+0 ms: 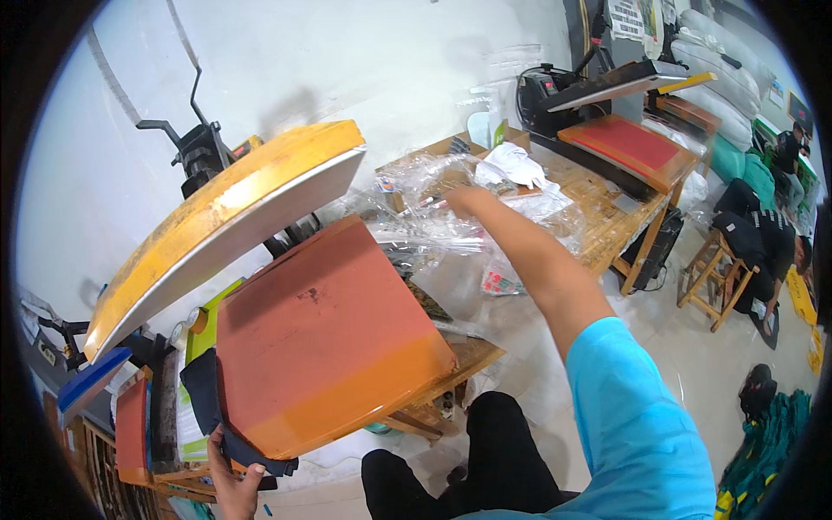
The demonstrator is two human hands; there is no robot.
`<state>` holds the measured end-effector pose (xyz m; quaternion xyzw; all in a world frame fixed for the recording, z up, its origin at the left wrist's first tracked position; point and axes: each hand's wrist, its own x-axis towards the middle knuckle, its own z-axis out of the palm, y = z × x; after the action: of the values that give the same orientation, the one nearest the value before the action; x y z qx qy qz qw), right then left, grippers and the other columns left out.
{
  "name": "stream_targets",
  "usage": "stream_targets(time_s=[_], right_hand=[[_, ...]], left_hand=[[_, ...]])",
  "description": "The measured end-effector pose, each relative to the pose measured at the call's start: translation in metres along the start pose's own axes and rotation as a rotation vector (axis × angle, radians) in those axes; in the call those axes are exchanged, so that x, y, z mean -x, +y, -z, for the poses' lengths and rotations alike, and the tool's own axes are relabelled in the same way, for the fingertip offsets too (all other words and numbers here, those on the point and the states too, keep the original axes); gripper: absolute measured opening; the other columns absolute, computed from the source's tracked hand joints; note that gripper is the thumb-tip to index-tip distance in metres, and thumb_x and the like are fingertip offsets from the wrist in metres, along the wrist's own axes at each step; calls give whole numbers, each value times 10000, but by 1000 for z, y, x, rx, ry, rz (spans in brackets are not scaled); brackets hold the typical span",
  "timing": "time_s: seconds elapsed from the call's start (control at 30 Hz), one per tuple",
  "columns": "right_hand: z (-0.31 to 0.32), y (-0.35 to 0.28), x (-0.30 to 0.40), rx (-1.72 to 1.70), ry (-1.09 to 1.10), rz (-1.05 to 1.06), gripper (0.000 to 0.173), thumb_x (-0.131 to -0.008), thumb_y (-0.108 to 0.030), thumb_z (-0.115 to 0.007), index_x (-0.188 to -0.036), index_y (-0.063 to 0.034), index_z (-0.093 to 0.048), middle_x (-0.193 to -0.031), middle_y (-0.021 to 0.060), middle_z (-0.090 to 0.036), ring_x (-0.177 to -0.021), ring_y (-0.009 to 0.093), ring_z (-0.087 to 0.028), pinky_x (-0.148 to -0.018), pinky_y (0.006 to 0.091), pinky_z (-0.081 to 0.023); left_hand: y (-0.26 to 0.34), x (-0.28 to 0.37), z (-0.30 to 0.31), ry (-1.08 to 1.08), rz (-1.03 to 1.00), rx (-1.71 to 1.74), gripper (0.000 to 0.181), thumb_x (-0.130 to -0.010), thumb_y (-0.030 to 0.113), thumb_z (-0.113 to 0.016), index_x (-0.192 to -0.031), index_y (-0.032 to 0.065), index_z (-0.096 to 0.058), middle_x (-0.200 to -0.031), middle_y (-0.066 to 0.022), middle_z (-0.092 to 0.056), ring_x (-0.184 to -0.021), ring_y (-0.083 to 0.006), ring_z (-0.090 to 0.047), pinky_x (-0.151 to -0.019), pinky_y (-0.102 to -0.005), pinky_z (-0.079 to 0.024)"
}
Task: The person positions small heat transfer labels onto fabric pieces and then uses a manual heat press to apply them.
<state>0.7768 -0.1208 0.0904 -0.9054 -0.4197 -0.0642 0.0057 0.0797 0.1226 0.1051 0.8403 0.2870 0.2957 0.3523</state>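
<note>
My left hand (237,484) is at the near left corner of a heat press's lower platen (325,338), which has a reddish-orange pad. It grips the edge of a dark navy cloth (203,390) that hangs along the platen's left side. Above the pad, the yellow upper platen (227,227) is raised and tilted. My right hand (463,200) reaches out over crumpled clear plastic bags (422,227) on the wooden table. A thin pen-like item (429,201) lies by its fingertips, which are mostly hidden, so its grasp is unclear.
White cloth (510,166) lies beyond the bags. Another heat press (627,146) stands raised at the back right. Tape rolls (188,328) sit left of the pad. A person (770,240) bends down near a wooden stool (718,279); green fabric (767,448) lies on the floor.
</note>
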Motion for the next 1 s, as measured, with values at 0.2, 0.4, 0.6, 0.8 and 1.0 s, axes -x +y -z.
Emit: stream_targets(time_s=[0.2, 0.4, 0.6, 0.8, 1.0], right_hand=[[-27, 6, -1, -40, 94, -59, 247, -902, 5, -697, -1115, 30, -819, -1192, 271, -794, -1157, 429, -772, -959, 505, -641], [-22, 14, 5, -18, 91, -46, 226, -951, -47, -691, -1128, 30, -807, -1238, 268, -782, -1175, 433, -762, -987, 496, -634], [-38, 46, 2, -1, 78, -168, 261, -980, -89, -678, -1195, -23, -811, -1310, 223, -775, -1214, 397, -755, -1004, 512, -625], [-36, 17, -9, -45, 42, -177, 290, -952, -100, -727, -1221, -23, -805, -1303, 223, -778, -1221, 411, -748, -1023, 512, -617], [-40, 33, -17, -104, 2, -231, 340, -923, -117, -777, -1247, -17, -790, -1327, 231, -770, -1227, 422, -744, -1035, 525, -605]], left_hand=[[1, 5, -4, 20, 7, 30, 1140, -837, 493, -909, -1677, -58, -370, -1655, -230, -479, -1560, -327, -426, -1290, -467, -332], [6, 2, -1, -3, 26, -58, 1110, -854, 484, -891, -1688, -31, -371, -1636, -229, -488, -1542, -322, -441, -1264, -452, -364], [6, -8, -10, -41, -11, -1, 1094, -847, 471, -885, -1679, -33, -384, -1635, -237, -485, -1545, -337, -433, -1269, -470, -359], [6, 6, -3, 15, 37, -34, 1104, -829, 468, -893, -1669, -42, -389, -1639, -240, -481, -1550, -338, -427, -1292, -467, -328], [3, 0, -1, -14, -10, -79, 1137, -834, 509, -906, -1678, -42, -378, -1646, -242, -476, -1561, -340, -423, -1312, -463, -298]])
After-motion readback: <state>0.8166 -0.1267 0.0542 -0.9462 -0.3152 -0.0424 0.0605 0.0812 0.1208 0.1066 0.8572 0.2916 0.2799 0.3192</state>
